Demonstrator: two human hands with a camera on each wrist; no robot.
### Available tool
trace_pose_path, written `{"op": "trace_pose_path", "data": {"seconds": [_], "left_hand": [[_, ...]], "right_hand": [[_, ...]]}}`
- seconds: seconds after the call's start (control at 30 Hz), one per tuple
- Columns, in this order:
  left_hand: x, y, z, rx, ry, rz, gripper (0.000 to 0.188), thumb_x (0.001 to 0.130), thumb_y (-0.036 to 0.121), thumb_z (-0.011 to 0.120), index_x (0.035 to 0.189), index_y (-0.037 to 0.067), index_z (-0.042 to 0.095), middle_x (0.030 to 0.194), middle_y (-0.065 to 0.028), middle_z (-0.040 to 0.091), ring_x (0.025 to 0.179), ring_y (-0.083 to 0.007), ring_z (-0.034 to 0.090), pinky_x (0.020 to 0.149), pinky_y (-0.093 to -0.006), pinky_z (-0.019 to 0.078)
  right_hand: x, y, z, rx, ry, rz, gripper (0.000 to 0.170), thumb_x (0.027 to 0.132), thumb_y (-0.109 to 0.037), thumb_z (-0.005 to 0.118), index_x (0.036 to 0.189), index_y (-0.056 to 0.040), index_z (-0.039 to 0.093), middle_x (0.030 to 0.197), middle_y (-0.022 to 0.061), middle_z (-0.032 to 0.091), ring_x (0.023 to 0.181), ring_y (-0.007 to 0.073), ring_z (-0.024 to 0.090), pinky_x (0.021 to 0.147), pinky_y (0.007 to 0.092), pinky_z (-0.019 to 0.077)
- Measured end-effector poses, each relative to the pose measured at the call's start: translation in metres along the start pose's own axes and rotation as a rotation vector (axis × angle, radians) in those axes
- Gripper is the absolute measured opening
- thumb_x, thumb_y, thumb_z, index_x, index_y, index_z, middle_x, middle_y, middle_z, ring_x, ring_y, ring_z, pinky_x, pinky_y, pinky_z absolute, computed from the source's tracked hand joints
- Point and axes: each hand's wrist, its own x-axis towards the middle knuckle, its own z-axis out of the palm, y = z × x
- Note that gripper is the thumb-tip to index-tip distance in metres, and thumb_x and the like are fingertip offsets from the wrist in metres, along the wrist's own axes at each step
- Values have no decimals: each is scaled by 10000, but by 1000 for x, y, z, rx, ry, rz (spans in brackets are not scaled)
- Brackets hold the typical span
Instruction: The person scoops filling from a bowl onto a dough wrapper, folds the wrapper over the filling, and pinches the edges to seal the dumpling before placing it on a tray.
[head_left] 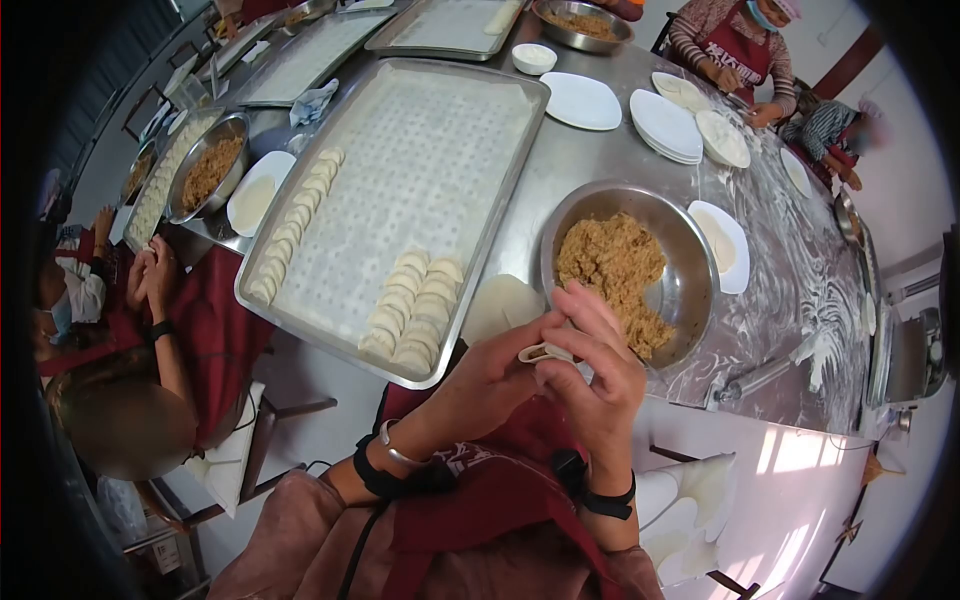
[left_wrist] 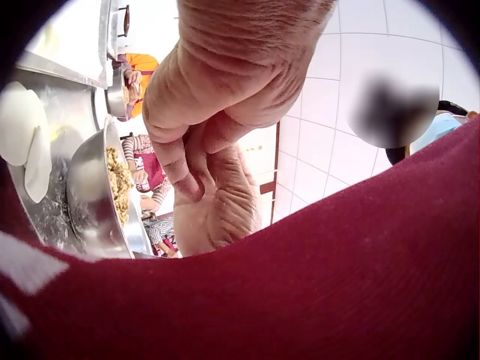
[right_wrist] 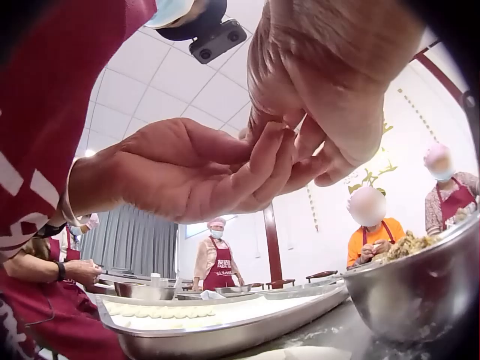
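Observation:
A half-folded dumpling (head_left: 545, 352), its wrapper bent over with a bit of brown filling showing at the opening, is held between both hands above the table's near edge. My left hand (head_left: 480, 378), with a silver bracelet at the wrist, grips it from the left. From the other side my right hand (head_left: 605, 370) pinches its edge with thumb and fingers. In the right wrist view the left hand (right_wrist: 180, 169) meets the right hand (right_wrist: 322, 90), and their fingers hide the dumpling. Just beyond the hands, a round dough wrapper (head_left: 502, 308) lies on the table.
A steel bowl (head_left: 700, 300) of filling stands right behind the hands. To its left, a large metal tray (head_left: 430, 150) bears rows of folded dumplings (head_left: 412, 315). White plates (head_left: 583, 101) and floury patches are on the steel table. Another person works at the left (head_left: 150, 280).

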Motion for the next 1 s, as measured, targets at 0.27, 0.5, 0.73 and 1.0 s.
{"op": "trace_pose_path", "data": {"seconds": [0.27, 0.5, 0.73, 1.0], "left_hand": [[-2, -2, -1, -216, 65, -80, 541, 952, 60, 591, 1453, -2, 398, 1244, -99, 608, 1054, -119, 602, 879, -266, 514], [-4, -4, -1, 43, 0, 67, 546, 950, -21, 488, 1477, 11, 348, 1051, -102, 648, 838, -127, 658, 742, -274, 545], [-2, -2, -5, -68, -72, -65, 554, 948, -10, 500, 1479, 30, 347, 1003, -79, 650, 763, -109, 644, 704, -269, 536], [-3, -4, -1, -83, 2, -32, 554, 940, 6, 508, 1471, 25, 354, 978, -74, 647, 819, -113, 640, 741, -272, 528]], "right_hand": [[-6, 3, 12, 146, 107, 62, 158, 719, -1, 758, 861, -16, 691, 1155, 157, 689, 1179, 360, 593, 957, 427, 482], [-5, 3, 12, -9, 69, -65, 169, 710, -10, 765, 863, -17, 694, 1145, 149, 693, 1141, 361, 614, 949, 420, 490], [3, -12, 5, -43, 21, 58, 226, 671, -16, 782, 885, -25, 710, 1168, 144, 687, 1176, 367, 594, 927, 417, 501], [-6, -2, 11, 45, 63, 23, 160, 702, 6, 767, 837, -16, 685, 1135, 143, 696, 1159, 362, 604, 901, 399, 507]]}}
